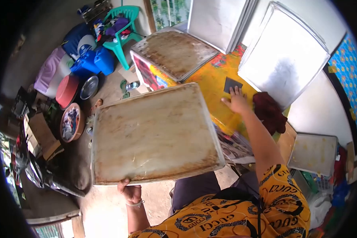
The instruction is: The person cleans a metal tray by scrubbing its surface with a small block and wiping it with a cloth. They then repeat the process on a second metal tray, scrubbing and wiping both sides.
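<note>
My left hand (131, 193) grips the near edge of a large metal baking tray (154, 135), thumb over the rim. Brown, rust-like stains cover the tray, which is held up at a tilt over the floor and my lap. On the yellow tablecloth (214, 105), my right hand (238, 102) reaches out with fingers apart. Its fingertips rest on the near edge of a small dark square sheet, which looks like sandpaper (228, 84). A crumpled dark red cloth (269, 112) lies right of that hand.
Another stained tray (172, 51) lies at the table's far left. Cleaner trays (283, 51) lean at the right, beside more upright trays (216, 22) at the back. On the left floor are a red basin (67, 90), blue jugs (103, 60) and a green chair (119, 45).
</note>
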The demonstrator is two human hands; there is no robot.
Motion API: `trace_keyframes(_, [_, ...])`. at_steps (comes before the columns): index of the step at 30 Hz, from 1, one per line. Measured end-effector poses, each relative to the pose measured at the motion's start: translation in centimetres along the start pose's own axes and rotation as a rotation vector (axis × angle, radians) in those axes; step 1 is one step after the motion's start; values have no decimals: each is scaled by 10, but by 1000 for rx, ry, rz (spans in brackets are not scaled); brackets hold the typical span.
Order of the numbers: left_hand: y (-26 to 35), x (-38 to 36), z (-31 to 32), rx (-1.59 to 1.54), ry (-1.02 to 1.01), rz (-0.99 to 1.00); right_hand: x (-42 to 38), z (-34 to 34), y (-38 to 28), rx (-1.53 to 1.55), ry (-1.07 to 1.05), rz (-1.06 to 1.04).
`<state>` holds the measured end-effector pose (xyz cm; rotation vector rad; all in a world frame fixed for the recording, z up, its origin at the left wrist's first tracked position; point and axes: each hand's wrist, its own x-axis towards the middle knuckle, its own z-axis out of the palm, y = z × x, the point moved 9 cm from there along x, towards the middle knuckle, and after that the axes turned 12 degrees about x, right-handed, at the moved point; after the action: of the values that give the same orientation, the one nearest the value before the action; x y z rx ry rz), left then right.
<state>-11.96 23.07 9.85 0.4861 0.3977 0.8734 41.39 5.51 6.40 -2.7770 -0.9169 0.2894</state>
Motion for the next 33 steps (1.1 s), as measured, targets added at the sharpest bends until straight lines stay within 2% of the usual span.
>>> trace_keyframes(2, [-2, 0, -7, -18, 30, -6, -50, 6, -35, -64, 50, -185])
trace_keyframes(4, [-7, 2, -19, -74, -149, -64, -126, 7, -63, -112, 116, -420])
trace_keyframes(5, [-6, -1, -5, -36, -66, -53, -141, 10, -56, -127, 153, -413])
trace_keyframes(7, [-7, 0, -9, -26, -42, -41, -168, 8, -37, -156, 231, -389])
trace_keyframes(10, [-16, -3, -6, 9, -74, -77, -216, -23, -3, 24, 431, -414])
trace_keyframes(15, [-66, -31, 25, 142, -129, -198, -285, -82, 136, 810, 717, 182])
trace_keyframes(18, [-129, -45, 24, 185, -118, -400, -326, -114, 145, 928, 756, 131])
trace_keyframes(20, [-184, -46, 16, 168, -199, -572, -346, -124, 101, 757, 680, -33])
trace_keyframes(21, [-200, -51, 33, 160, -256, -581, -355, -123, 75, 671, 644, -114])
trace_keyframes(23, [-232, -66, 61, 138, -309, -606, -371, -94, 16, 363, 371, -258])
trace_keyframes(25, [-256, -80, 73, 108, -296, -635, -393, -57, -36, 28, 239, -441])
trace_keyframes(26, [-267, -87, 67, 129, -302, -680, -404, -40, -49, 4, 191, -461])
trace_keyframes(30, [-296, -97, 55, 151, -323, -800, -398, -2, -51, -135, 90, -522])
trace_keyframes(33, [-299, -100, 45, 199, -321, -825, -339, 12, -35, -123, 156, -550])
